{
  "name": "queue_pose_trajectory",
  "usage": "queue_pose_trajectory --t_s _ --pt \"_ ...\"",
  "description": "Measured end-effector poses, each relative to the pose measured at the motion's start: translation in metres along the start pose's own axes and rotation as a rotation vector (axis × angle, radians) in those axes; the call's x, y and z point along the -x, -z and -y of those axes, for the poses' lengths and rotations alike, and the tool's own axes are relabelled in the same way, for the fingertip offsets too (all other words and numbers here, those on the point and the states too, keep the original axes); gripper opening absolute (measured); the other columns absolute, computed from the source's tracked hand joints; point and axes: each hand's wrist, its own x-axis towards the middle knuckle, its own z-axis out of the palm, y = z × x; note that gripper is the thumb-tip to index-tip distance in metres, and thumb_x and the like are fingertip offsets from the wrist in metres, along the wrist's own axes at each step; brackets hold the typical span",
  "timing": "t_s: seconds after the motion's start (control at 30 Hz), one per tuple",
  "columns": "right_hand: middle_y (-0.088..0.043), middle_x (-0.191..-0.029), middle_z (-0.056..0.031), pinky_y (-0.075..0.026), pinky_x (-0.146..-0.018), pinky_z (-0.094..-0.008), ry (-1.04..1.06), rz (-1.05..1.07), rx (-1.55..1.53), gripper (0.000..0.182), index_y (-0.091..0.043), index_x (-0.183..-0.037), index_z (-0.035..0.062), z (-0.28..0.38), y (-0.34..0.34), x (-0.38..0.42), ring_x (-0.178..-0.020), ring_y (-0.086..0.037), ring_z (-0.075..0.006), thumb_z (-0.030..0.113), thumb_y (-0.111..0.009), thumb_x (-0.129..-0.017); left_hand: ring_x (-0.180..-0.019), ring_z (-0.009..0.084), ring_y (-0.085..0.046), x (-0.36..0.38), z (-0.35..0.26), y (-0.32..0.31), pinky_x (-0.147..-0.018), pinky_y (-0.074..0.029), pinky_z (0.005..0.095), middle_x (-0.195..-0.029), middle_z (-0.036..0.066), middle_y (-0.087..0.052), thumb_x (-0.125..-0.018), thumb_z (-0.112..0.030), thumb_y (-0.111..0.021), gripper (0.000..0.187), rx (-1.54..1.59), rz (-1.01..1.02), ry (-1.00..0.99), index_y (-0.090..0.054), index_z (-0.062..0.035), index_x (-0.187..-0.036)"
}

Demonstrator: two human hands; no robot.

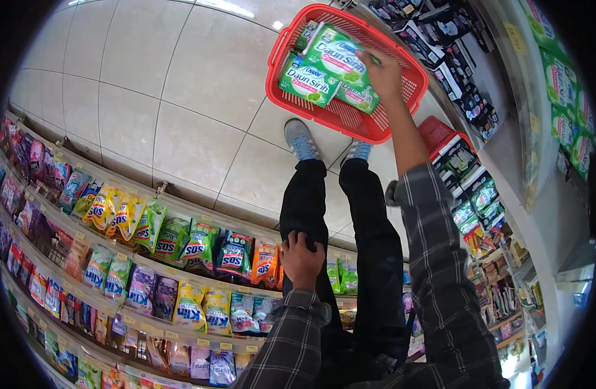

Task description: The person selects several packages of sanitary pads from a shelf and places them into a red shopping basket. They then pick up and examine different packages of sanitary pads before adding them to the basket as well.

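Leftward of both hands, tiered shelves [210, 282] hold rows of pouches in yellow, green, orange, purple and blue, several lettered SOS or Klin. Above these rows and left of the right hand extends a pale tiled floor [200, 84].

Nearer the centre, the left hand [302, 259] lies on the left knee of the black trousers [377, 272], its fingers slightly spread and bent over the cloth; nothing is seen in its grasp. Beyond this hand, toward the top, stand grey shoes [302, 139] with light blue laces, just beside the red basket [375, 134].

Inside the basket, around and beneath the right hand [381, 72], are green packs marked Daun Sirih. The upper pack [335, 54] lies tilted over the others, its right edge pinched between the thumb and fingers of the right hand; the fingertips under the pack are hidden. The lower-left pack [306, 81] and the lower-right pack [358, 97] lie partly under it, and a partly covered pack [306, 35] shows at the basket's upper left.

To the right of the right wrist, a second red basket [432, 134] is partly visible; farther right, shelving [515, 107] carries dark packages and green packages.
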Motion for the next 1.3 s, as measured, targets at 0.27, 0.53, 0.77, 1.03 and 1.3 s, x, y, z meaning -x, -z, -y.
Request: queue_pose_trajectory --t_s 0.27,0.53,0.77,1.03,1.3 --pt "-0.057 -0.131 -0.0250 -0.041 -0.105 -0.0451 0.096 -0.092 0.249 0.058 -0.057 -0.132 0.0012 -0.035 -0.081 -0.048 -0.126 -0.050 -0.0399 0.031 -0.074 -0.086 -0.112 0.0358 -0.056 -0.004 0.003 0.006 -0.088 -0.051 0.0493 -0.126 0.010 -0.059 -0.077 -0.033 -0.064 0.037 0.080 0.039 0.064 -0.066 -0.0101 -0.107" --pt "-0.045 -0.142 -0.0300 -0.038 -0.110 -0.0421 -0.312 -0.182 -0.205 0.097 -0.026 -0.150 -0.0038 -0.054 -0.106 -0.009 -0.132 -0.046 -0.0396 0.024 -0.084 -0.077 -0.117 0.0373 -0.055 -0.005 -0.001 0.011 -0.092 -0.051 0.0482 -0.130 0.011 -0.057 -0.078 -0.032 -0.064 0.039 0.123 0.081 0.096 -0.066 -0.0090 -0.110" --pt "-0.047 -0.145 -0.0233 -0.045 -0.102 -0.0349 -0.423 -0.075 -0.346 0.090 -0.029 -0.151 -0.0049 -0.072 -0.083 -0.004 -0.125 -0.056 -0.0311 0.048 -0.068 -0.089 -0.115 0.0377 -0.055 -0.004 0.000 0.007 -0.091 -0.051 0.0487 -0.129 0.011 -0.058 -0.078 -0.033 -0.064 0.037 0.100 0.085 0.082 -0.066 -0.0096 -0.107" --pt "-0.014 -0.160 -0.0226 -0.023 -0.117 -0.0573 -0.818 0.164 -1.102 0.107 -0.012 -0.157 0.0096 -0.024 -0.068 0.039 -0.144 -0.022 -0.0466 0.075 -0.056 -0.084 -0.110 0.0389 -0.057 0.001 0.000 -0.001 -0.089 -0.052 0.0495 -0.123 0.011 -0.060 -0.077 -0.031 -0.065 0.034 0.053 0.022 0.004 -0.066 -0.0091 -0.104" --pt "-0.052 -0.135 -0.0158 -0.049 -0.092 -0.0477 -0.730 0.138 -0.800 0.073 -0.046 -0.139 0.0018 -0.072 -0.062 0.062 -0.122 -0.050 -0.0294 0.056 -0.060 -0.093 -0.110 0.0405 -0.057 0.007 0.000 -0.012 -0.089 -0.051 0.0501 -0.124 0.013 -0.060 -0.076 -0.031 -0.066 0.036 -0.018 -0.018 -0.060 -0.066 -0.0076 -0.104"
